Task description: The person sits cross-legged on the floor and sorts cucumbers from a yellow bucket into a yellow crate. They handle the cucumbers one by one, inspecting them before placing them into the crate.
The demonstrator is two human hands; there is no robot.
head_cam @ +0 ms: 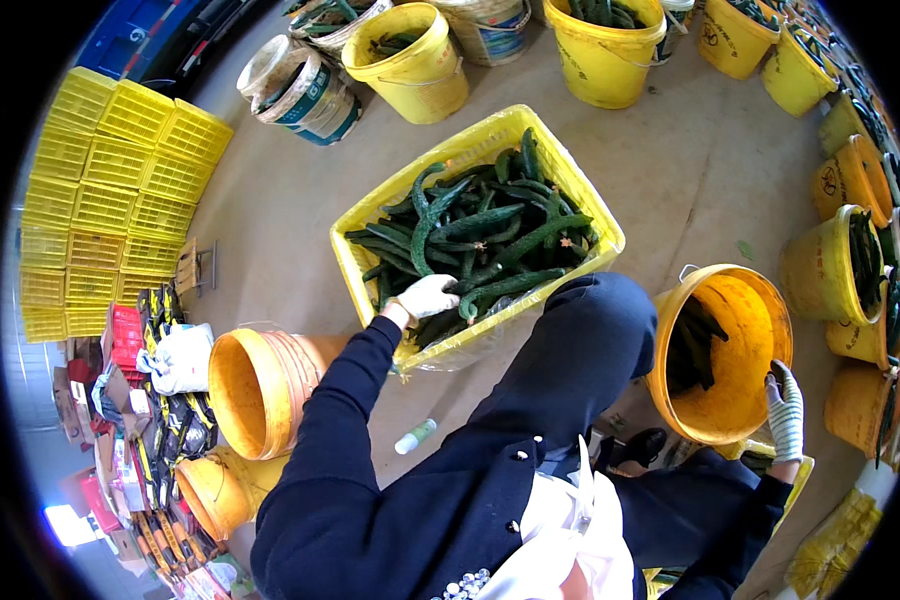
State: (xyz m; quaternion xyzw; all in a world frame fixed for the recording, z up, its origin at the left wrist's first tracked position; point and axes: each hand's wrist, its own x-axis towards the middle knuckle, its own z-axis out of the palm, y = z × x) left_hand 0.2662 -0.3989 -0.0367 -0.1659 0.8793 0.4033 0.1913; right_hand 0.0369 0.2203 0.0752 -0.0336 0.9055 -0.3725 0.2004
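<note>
A yellow plastic crate (607, 247) lined with clear film stands in front of me, heaped with dark green cucumbers (480, 225). My left hand (427, 297), in a pale work glove, rests at the crate's near left part on the cucumbers; its fingertips touch them, but whether they grip one I cannot tell. My right hand (784, 411), in a striped glove, is at the right rim of an orange-yellow bucket (742, 330), fingers over the edge. Several cucumbers (694, 345) lie inside that bucket, which tilts by my knee.
Yellow buckets of cucumbers (607, 60) line the far side and the right (825, 262). Stacked yellow crates (112, 187) stand at left. Two orange buckets (244, 397) (210, 491) lie tilted near my left arm. A small tube-like item (415, 436) is on the floor.
</note>
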